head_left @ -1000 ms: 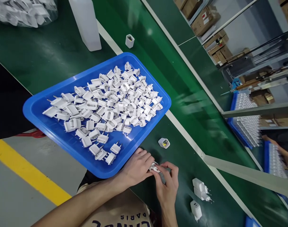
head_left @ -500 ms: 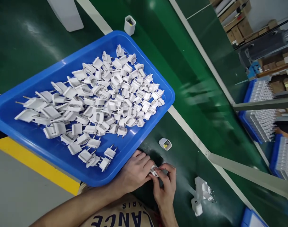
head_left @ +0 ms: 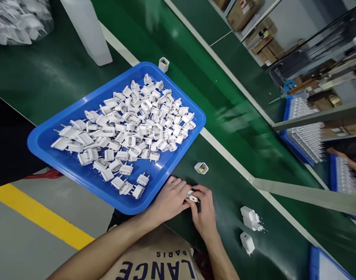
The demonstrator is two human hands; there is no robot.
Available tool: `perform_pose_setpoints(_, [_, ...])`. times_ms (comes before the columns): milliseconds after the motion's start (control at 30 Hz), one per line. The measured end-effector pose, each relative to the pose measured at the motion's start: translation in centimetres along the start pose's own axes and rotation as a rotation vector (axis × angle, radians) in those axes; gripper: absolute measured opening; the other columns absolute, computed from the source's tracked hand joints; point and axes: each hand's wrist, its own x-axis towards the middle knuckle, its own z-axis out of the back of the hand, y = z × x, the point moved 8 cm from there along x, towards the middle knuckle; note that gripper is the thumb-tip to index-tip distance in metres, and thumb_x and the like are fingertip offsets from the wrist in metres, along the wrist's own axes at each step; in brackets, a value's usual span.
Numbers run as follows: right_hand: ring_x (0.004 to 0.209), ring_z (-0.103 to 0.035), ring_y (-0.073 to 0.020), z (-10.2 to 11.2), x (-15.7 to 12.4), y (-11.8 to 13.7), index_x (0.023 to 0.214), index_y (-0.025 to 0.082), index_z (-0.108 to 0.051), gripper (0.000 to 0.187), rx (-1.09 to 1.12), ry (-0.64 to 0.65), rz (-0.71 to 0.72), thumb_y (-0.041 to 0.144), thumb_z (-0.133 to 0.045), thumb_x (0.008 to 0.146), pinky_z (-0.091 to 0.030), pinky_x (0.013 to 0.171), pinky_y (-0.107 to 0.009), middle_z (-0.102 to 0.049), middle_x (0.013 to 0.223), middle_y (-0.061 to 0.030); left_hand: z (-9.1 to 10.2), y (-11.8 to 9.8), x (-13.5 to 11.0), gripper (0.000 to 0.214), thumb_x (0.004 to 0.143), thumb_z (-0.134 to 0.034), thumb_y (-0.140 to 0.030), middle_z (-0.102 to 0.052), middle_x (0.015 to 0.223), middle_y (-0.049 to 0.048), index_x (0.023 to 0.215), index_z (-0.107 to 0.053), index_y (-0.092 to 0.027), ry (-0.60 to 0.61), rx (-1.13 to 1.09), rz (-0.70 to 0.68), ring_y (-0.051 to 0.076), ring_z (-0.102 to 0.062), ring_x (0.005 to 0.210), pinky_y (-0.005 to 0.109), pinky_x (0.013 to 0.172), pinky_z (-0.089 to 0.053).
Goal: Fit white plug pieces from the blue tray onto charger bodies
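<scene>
As steadying from both sides seems needed, a white plug piece (head_left: 192,197) is gripped by left hand (head_left: 172,197) and right hand (head_left: 204,210).

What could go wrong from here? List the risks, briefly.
The small white part, pinched between left hand and right hand, might slip. The left hand sits close to the blue tray, so a bump could jostle its loose plug pieces. The open white casing near the right hand might get knocked.
</scene>
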Motion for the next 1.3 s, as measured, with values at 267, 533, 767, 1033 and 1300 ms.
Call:
perform_pose_setpoints(267, [0.098,-0.072,-0.0235,2.4,-2.6,-2.1,0.108,0.025,-0.066,0.017,-0.094,-0.041,-0.111,0.035,-0.052,0.108,-0.059,0.083,-0.037,-0.074,0.106,-0.0072,0.0,-0.2,-0.6,0.055,0.090,-0.078,-0.042,-0.070,0.103,0.0080,0.132,-0.053,-0.016,0.001,0.036,-0.056,0.030,-0.064,0.095,0.043,0.084,-0.043])
perform_pose_setpoints(533, [0.115,-0.057,-0.0344,14.0,-6.1,-4.7,0.110,0.021,-0.067,0.030,-0.391,-0.365,-0.332,0.049,-0.059,0.103,-0.048,0.094,-0.052,-0.062,0.120,-0.0165,-0.1,-0.7,-0.7,0.040,0.094,-0.072,-0.032,-0.069,0.103,0.0101,0.128,-0.058,-0.014,-0.012,0.047,-0.138,0.030,-0.063,0.093,0.044,0.083,-0.042])
perform_pose_setpoints(767, [0.108,-0.063,-0.0261,5.8,3.8,-3.1,0.138,0.026,-0.058,0.040,-0.181,-0.100,-0.210,0.046,-0.060,0.103,-0.056,0.094,-0.043,-0.060,0.127,-0.0115,0.2,-0.2,-0.6,0.032,0.098,-0.063,-0.024,-0.065,0.117,0.0120,0.129,-0.055,-0.018,-0.063,0.018,-0.072,0.030,-0.065,0.102,0.045,0.086,-0.049])
perform_pose_setpoints(1033, [0.112,-0.069,-0.0235,0.8,9.1,0.3,0.126,0.030,-0.065,0.026,0.072,0.405,0.135,0.033,-0.054,0.103,-0.061,0.092,-0.037,-0.068,0.125,-0.0068,1.2,0.6,-0.7,0.072,0.091,-0.068,-0.022,-0.052,0.142,0.0201,0.153,-0.031,-0.017,-0.211,0.017,0.073,0.035,-0.064,0.122,0.048,0.097,-0.057])
perform_pose_setpoints(1300, [0.114,-0.062,-0.0249,-2.1,12.9,5.2,0.123,0.027,-0.061,0.022,-0.001,0.273,0.154,0.031,-0.045,0.109,-0.054,0.099,-0.041,-0.064,0.122,-0.0092,0.4,0.5,-0.1,0.027,0.095,-0.058,-0.019,-0.067,0.121,0.0165,0.122,-0.060,-0.015,-0.184,0.008,0.101,0.036,-0.068,0.109,0.053,0.092,-0.059])
